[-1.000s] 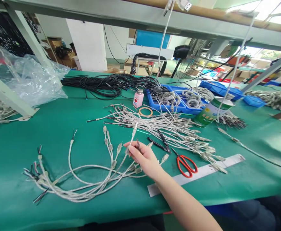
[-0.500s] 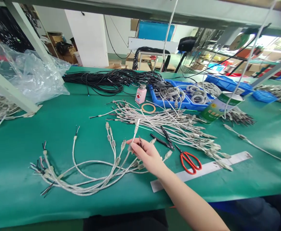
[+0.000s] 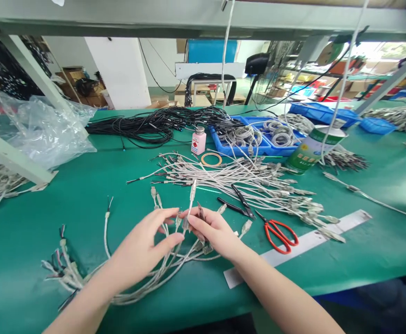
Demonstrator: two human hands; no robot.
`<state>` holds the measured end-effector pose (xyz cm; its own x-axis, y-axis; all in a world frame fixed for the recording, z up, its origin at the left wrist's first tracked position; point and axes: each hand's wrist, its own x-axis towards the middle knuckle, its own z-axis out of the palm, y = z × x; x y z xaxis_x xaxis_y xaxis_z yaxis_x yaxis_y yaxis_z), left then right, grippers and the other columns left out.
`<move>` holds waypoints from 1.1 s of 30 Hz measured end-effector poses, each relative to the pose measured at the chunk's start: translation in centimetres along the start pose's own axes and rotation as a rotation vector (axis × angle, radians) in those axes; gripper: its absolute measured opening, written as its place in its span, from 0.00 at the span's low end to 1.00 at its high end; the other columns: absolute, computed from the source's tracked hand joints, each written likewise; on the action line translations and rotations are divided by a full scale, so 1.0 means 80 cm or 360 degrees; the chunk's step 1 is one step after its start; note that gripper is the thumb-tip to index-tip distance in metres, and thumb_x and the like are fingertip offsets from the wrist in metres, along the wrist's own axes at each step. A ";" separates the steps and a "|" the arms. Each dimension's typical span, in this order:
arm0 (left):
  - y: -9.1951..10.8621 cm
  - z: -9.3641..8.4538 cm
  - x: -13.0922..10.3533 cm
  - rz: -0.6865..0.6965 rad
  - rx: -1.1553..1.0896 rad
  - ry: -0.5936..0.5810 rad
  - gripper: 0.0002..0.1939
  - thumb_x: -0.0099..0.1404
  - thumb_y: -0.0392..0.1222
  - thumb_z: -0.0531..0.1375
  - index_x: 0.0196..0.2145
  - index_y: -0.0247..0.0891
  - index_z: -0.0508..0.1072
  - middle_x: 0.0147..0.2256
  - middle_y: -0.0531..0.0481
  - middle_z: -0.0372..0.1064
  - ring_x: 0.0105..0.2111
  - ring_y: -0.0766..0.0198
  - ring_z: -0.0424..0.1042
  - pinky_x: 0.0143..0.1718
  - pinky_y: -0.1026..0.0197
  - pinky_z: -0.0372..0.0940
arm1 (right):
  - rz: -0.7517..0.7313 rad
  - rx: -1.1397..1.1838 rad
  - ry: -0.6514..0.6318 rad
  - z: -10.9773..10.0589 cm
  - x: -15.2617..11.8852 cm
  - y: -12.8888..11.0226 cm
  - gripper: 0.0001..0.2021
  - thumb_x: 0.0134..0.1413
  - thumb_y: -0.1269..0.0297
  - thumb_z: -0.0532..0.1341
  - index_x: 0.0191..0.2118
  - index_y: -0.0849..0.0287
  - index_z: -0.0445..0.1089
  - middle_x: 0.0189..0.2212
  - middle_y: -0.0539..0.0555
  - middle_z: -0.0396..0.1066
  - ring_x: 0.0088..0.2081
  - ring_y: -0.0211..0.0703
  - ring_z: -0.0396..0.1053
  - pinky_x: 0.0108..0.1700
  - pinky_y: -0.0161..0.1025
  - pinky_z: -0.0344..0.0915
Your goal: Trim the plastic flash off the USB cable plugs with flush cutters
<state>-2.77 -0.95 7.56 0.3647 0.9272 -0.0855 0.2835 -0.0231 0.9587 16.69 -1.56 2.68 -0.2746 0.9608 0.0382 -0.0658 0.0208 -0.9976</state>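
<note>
Lower centre, our left hand point(image 3: 143, 243) hovers half-open, empty, over the cable bundle point(image 3: 119, 273). Beside it, our right hand point(image 3: 211, 229) pinches one cable point(image 3: 190, 200) upright, singling it out, with a small tool point(image 3: 200, 211) tucked between its fingers.

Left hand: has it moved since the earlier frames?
Yes. Out of view before, the left hand has come in from the lower left and now lies over the silver cables, fingertips beside the right hand, left of the red scissors.
</note>
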 end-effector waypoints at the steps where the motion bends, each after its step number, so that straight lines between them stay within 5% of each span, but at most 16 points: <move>1: -0.008 0.008 0.008 -0.0030 0.0040 -0.0086 0.20 0.61 0.45 0.67 0.50 0.40 0.74 0.45 0.45 0.75 0.42 0.55 0.73 0.46 0.53 0.68 | -0.0001 -0.0043 0.0015 -0.001 0.001 0.001 0.19 0.63 0.48 0.56 0.40 0.61 0.69 0.24 0.45 0.57 0.22 0.31 0.51 0.25 0.32 0.52; 6: -0.048 0.029 0.035 -0.0325 -0.0322 -0.0250 0.17 0.61 0.49 0.65 0.43 0.34 0.74 0.28 0.47 0.75 0.28 0.59 0.73 0.31 0.60 0.67 | 0.0043 -0.0523 0.0220 -0.014 0.006 0.012 0.15 0.62 0.53 0.58 0.45 0.60 0.64 0.29 0.49 0.65 0.28 0.36 0.62 0.31 0.34 0.62; 10: -0.063 0.023 0.040 -0.0473 -0.0846 -0.0102 0.19 0.54 0.51 0.71 0.35 0.34 0.75 0.26 0.49 0.73 0.25 0.67 0.69 0.26 0.66 0.64 | 0.0055 -0.1203 0.0385 -0.028 0.014 0.025 0.10 0.62 0.62 0.56 0.46 0.62 0.65 0.38 0.59 0.69 0.35 0.45 0.69 0.40 0.45 0.69; 15: -0.064 0.018 0.040 -0.0625 -0.1165 0.0028 0.19 0.48 0.46 0.76 0.35 0.33 0.80 0.29 0.50 0.72 0.27 0.71 0.67 0.28 0.70 0.65 | -0.0033 -0.1476 0.0393 -0.044 0.027 0.032 0.19 0.59 0.72 0.54 0.56 0.64 0.64 0.54 0.65 0.66 0.57 0.53 0.64 0.59 0.50 0.63; 20: -0.059 0.016 0.041 -0.0660 -0.1341 0.0018 0.19 0.43 0.43 0.78 0.32 0.33 0.82 0.26 0.49 0.72 0.25 0.71 0.67 0.29 0.71 0.66 | 0.0088 -0.1741 0.0649 -0.097 0.029 0.029 0.13 0.63 0.69 0.52 0.46 0.65 0.70 0.44 0.66 0.69 0.49 0.57 0.68 0.54 0.53 0.63; 23: -0.059 0.014 0.041 -0.0668 -0.1416 -0.0027 0.20 0.44 0.42 0.78 0.35 0.34 0.83 0.27 0.48 0.74 0.26 0.70 0.69 0.30 0.70 0.68 | 0.0225 -0.1825 0.0701 -0.126 0.030 0.039 0.05 0.56 0.67 0.59 0.36 0.62 0.71 0.36 0.62 0.70 0.41 0.55 0.70 0.46 0.48 0.65; 27: -0.062 0.014 0.038 -0.0631 -0.1447 -0.0067 0.18 0.48 0.42 0.76 0.38 0.35 0.83 0.28 0.48 0.74 0.27 0.69 0.70 0.31 0.70 0.69 | 0.0261 -0.1848 0.0775 -0.137 0.032 0.054 0.05 0.51 0.66 0.63 0.28 0.58 0.66 0.28 0.55 0.68 0.34 0.50 0.69 0.40 0.43 0.64; 33: -0.061 0.017 0.032 -0.0553 -0.1436 -0.0044 0.16 0.50 0.42 0.75 0.37 0.36 0.82 0.25 0.50 0.72 0.25 0.70 0.69 0.29 0.71 0.68 | -0.0083 -0.1744 0.1287 -0.129 0.029 0.038 0.08 0.64 0.61 0.50 0.42 0.60 0.59 0.36 0.61 0.67 0.35 0.49 0.71 0.39 0.45 0.66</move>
<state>-2.05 1.01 2.29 0.4133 0.8185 -0.3991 -0.4038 0.5576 0.7253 25.77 3.63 -0.87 0.3633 0.8363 0.4107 0.8336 -0.0949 -0.5441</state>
